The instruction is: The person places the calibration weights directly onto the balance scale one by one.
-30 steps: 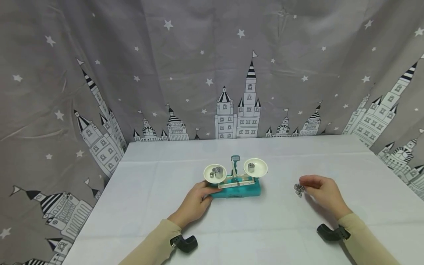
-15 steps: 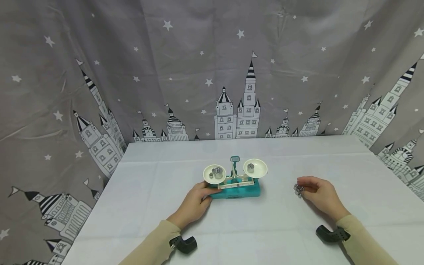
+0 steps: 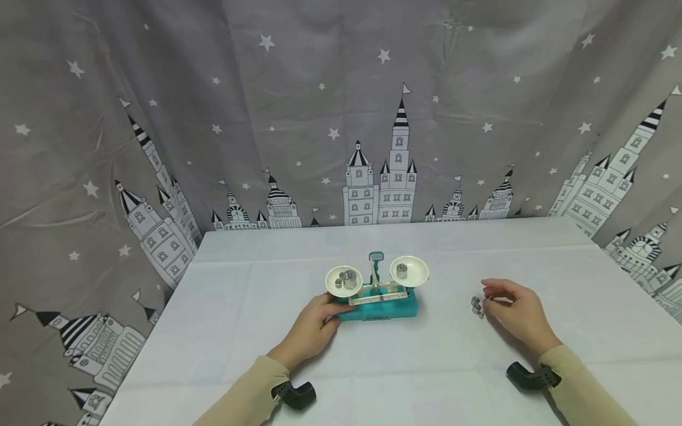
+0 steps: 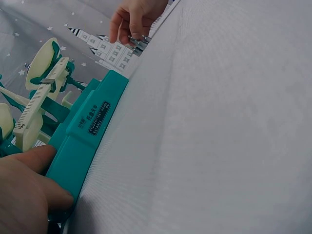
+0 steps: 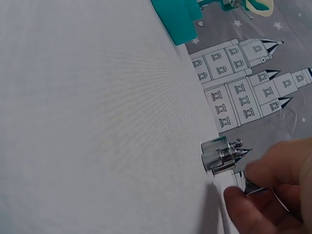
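Note:
A teal balance scale (image 3: pixel 378 310) with two cream pans stands on the white table. My left hand (image 3: pixel 306 328) grips the left end of its base, finger on top and thumb at the front in the left wrist view. Several metal weights (image 3: pixel 349 278) sit in the left pan, and one larger weight (image 3: pixel 402 271) stands in the right pan. To the right of the scale, my right hand (image 3: pixel 522 315) pinches a small metal weight (image 5: pixel 250 187) between thumb and fingers, which partly hide it. Just left of these fingertips stands a small cluster of knobbed weights (image 5: pixel 217 153).
The white-covered table (image 3: pixel 405 378) reaches back to a grey curtain (image 3: pixel 303 106) printed with castles and stars. A stretch of tabletop lies between the scale and the loose weights. Each wrist wears a black camera mount (image 3: pixel 295 395).
My right fingers have drawn one weight slightly right, apart from the cluster. The left hand keeps its grip on the scale base, and the pans' contents look the same.

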A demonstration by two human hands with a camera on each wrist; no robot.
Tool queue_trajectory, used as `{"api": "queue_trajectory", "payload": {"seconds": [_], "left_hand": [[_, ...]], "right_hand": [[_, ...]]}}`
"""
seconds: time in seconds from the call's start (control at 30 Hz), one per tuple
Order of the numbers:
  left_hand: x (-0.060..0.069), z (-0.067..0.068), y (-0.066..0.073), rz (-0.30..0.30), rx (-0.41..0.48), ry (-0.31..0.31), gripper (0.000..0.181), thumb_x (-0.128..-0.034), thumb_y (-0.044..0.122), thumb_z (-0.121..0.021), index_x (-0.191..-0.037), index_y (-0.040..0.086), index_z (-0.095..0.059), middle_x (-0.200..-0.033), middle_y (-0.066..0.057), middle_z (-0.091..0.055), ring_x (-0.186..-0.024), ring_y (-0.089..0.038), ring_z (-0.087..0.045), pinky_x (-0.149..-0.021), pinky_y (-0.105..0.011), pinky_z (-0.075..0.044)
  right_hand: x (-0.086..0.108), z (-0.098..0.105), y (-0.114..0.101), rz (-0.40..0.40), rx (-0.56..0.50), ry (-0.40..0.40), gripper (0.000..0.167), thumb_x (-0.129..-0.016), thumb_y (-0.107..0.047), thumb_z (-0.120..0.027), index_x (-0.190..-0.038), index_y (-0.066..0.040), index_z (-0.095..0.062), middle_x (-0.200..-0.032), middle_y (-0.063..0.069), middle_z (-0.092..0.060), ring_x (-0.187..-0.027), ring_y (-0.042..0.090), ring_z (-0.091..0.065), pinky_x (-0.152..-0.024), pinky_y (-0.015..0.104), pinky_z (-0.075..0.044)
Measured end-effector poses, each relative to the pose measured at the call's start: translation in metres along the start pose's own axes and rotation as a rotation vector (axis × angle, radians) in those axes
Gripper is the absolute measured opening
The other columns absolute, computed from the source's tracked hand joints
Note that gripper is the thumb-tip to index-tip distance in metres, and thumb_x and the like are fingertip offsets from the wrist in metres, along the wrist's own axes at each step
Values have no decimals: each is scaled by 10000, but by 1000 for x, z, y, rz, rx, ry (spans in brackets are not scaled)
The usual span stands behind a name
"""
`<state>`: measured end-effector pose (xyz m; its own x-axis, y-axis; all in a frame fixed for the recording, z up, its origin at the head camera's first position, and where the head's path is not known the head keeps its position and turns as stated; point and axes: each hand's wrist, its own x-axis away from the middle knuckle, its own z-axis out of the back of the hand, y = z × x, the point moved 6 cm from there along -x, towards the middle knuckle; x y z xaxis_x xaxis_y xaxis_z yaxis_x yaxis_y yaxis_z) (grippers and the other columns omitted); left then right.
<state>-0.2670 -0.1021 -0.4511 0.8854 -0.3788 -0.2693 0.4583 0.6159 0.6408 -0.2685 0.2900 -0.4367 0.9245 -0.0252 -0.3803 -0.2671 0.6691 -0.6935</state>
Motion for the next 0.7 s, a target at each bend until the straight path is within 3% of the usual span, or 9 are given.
{"api": "queue_trajectory", "payload": {"seconds": [0.3,0.53,0.7], "left_hand": [[-1,0,0,-17,-17,14,365,-908,-52,-610,-1180,132,-770,-1389,-157,-632,-1314,-380,-569,-1108,-585,-453],[-1,0,-1,-24,-22,18,370,-908,-51,-607,-1180,139,-771,-1381,-150,-636,-1310,-377,-572,-1107,-584,-455],[-1,0,0,-28,-22,19,363,-910,-50,-604,-1178,129,-771,-1381,-154,-637,-1309,-375,-574,-1105,-579,-458]], "right_hand": [[1,2,-4,-31,-39,3,318,-798,78,-750,-1112,38,-734,-1043,225,-747,-847,-191,-554,-748,8,-486],[1,4,-3,-62,-9,-5,212,-823,5,-756,-1035,13,-767,-1012,210,-770,-778,-48,-661,-703,49,-503],[1,4,-3,-90,-4,-27,190,-837,-37,-768,-1024,-2,-781,-986,181,-784,-780,-151,-614,-698,61,-512]]}}
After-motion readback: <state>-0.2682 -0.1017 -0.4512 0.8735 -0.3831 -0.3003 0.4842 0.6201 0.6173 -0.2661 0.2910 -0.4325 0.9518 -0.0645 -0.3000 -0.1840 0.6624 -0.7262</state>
